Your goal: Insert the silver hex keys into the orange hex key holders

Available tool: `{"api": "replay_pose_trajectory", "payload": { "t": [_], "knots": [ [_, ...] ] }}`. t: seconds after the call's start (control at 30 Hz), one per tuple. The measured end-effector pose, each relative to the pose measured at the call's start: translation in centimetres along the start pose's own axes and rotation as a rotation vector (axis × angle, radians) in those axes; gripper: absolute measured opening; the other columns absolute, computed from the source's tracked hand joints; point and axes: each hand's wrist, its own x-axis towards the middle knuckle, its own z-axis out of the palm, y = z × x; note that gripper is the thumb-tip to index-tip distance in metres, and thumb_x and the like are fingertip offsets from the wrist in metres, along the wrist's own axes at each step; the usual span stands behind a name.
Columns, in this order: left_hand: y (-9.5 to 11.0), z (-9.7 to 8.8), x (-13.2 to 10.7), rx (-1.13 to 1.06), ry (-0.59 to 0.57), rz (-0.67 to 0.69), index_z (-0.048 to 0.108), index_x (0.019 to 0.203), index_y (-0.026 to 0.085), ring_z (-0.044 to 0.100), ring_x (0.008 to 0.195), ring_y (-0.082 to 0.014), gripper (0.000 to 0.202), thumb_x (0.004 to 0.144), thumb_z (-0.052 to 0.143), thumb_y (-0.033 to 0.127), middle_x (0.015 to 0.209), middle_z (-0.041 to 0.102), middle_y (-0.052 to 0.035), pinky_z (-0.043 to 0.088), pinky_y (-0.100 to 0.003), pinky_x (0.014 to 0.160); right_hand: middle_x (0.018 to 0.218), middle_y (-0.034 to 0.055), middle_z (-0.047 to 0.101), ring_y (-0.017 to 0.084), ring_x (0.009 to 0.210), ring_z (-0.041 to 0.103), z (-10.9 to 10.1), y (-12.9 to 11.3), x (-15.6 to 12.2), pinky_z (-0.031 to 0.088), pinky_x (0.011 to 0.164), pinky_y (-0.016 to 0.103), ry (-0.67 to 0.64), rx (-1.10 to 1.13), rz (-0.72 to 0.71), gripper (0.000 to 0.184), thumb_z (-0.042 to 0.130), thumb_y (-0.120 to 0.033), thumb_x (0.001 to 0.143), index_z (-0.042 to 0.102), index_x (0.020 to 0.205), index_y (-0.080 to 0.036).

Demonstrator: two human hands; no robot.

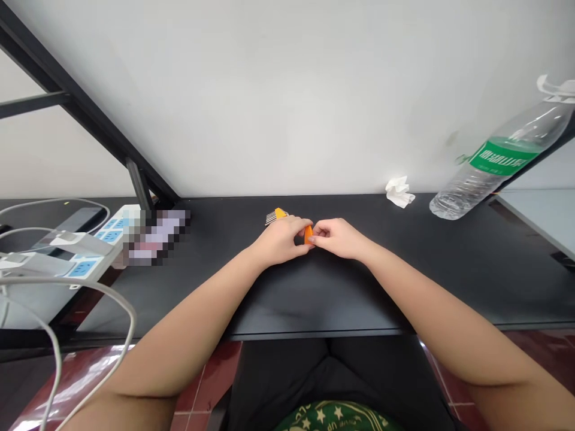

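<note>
Both hands meet over the black table, at the middle of the view. Between them is a small orange piece (308,234), whose exact kind I cannot make out. The thumb and fingers of my left hand (284,238) close on its left side. From the right, my right hand (339,238) pinches the same piece, its remaining fingers curled in. Just behind my left hand lies a yellow piece with several thin metal prongs (275,216) pointing left. My left hand hides part of it.
A crumpled white tissue (399,191) lies near the wall. A large clear bottle with a green label (503,157) stands at the right. On the left are a power strip (110,234), white cables (128,305) and a black frame post (96,108). The black table (309,302) ends before my lap.
</note>
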Motion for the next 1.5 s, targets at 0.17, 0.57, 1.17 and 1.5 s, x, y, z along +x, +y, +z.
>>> {"api": "replay_pose_trajectory", "payload": {
  "t": [0.17,0.57,1.17,1.5],
  "knots": [
    [-0.3,-0.7,-0.2,0.072,-0.111,-0.069,0.069,0.105,0.024,0.065,0.085,-0.024,0.026,0.084,0.069,0.04,0.087,0.068,-0.0028,0.048,-0.035,0.072,0.078,0.0007,0.07,0.015,0.066,0.058,-0.9,0.6,0.1,0.04,0.059,0.028,0.076,-0.141,0.001,0.027,0.062,-0.045,0.093,0.07,0.081,-0.023],
    [-1.8,-1.0,-0.3,-0.011,-0.235,-0.183,0.07,0.126,0.024,0.066,0.085,-0.0237,0.059,0.076,0.079,0.053,0.097,0.069,-0.0039,0.048,-0.034,0.069,0.09,0.0025,0.071,0.017,0.08,0.063,-3.4,1.8,0.0,0.044,0.069,0.029,0.038,-0.39,-0.095,0.008,0.063,-0.024,0.09,0.069,0.085,-0.022],
    [-2.2,-0.5,-0.5,-0.114,-0.157,-0.262,0.062,0.117,0.023,0.065,0.082,-0.023,0.046,0.074,0.075,0.036,0.095,0.067,-0.0043,0.052,-0.035,0.069,0.099,0.0066,0.064,0.017,0.072,0.057,-2.2,1.6,-0.1,0.039,0.06,0.03,-0.116,-0.621,-0.069,0.011,0.06,-0.013,0.088,0.062,0.08,-0.021],
    [-2.6,-0.4,-0.2,-0.209,-0.018,-0.254,0.055,0.121,0.023,0.061,0.071,-0.0175,0.049,0.077,0.073,0.034,0.077,0.06,0.0029,0.051,-0.032,0.068,0.09,0.0028,0.067,0.017,0.078,0.059,-2.6,1.6,0.0,0.04,0.068,0.028,0.003,-0.456,-0.204,0.008,0.06,-0.016,0.091,0.062,0.086,-0.021]
  ]
}}
